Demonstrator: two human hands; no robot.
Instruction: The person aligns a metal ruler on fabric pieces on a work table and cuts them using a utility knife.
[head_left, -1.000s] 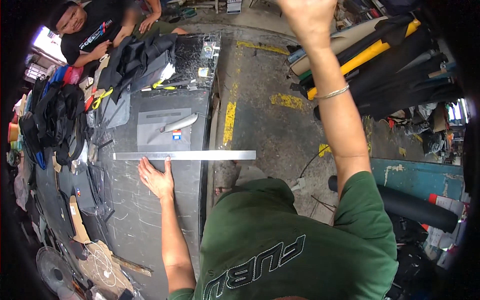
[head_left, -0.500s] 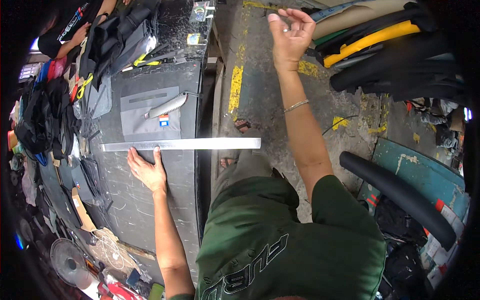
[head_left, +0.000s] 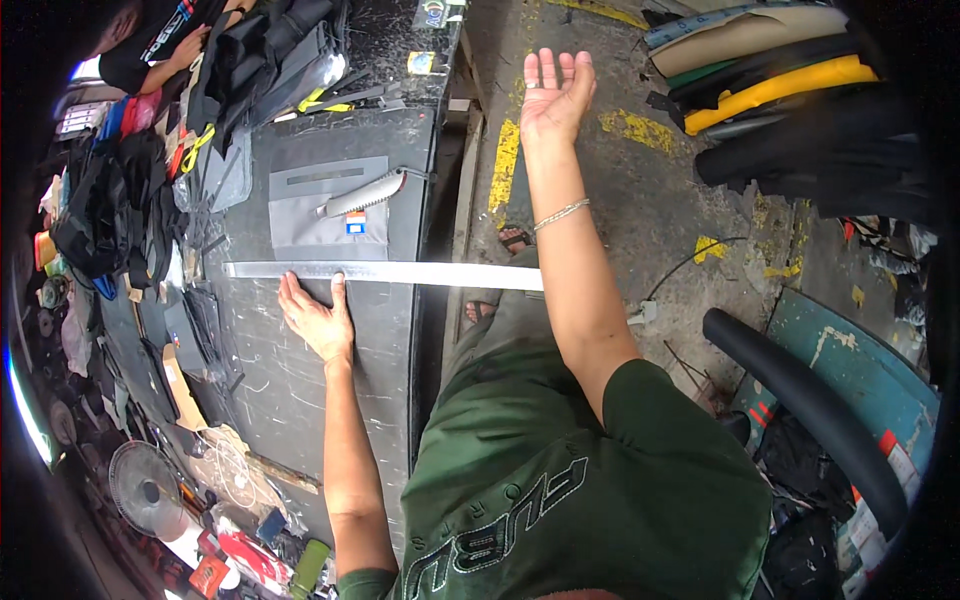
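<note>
A long metal straightedge (head_left: pixel 430 273) lies across the black worktable (head_left: pixel 270 370) and juts past its right edge. Against its near side rest the fingertips and thumb of my left hand (head_left: pixel 320 318), which is spread flat on the table. My right hand (head_left: pixel 556 100) is raised over the floor, palm up with the fingers apart and nothing in it; its forearm covers the straightedge's right end. Just beyond the straightedge lies a grey fabric panel (head_left: pixel 300 225) with a dark slot. On the panel sit a silver-grey tool with a ridged edge (head_left: pixel 365 193) and a small orange, white and blue label (head_left: pixel 355 221).
Black fabric pieces (head_left: pixel 265 70) heap at the table's far end, near another person's arm (head_left: pixel 165 75). Material rolls (head_left: pixel 780 95) lie at far right. A black padded roll (head_left: pixel 805 415) leans by a teal board (head_left: pixel 850 350). A fan (head_left: pixel 148 490) stands at lower left.
My right hand has swung left and lower, turning palm up, and its forearm now crosses the straightedge's end. My left hand stays against the straightedge. The whole view has shifted slightly.
</note>
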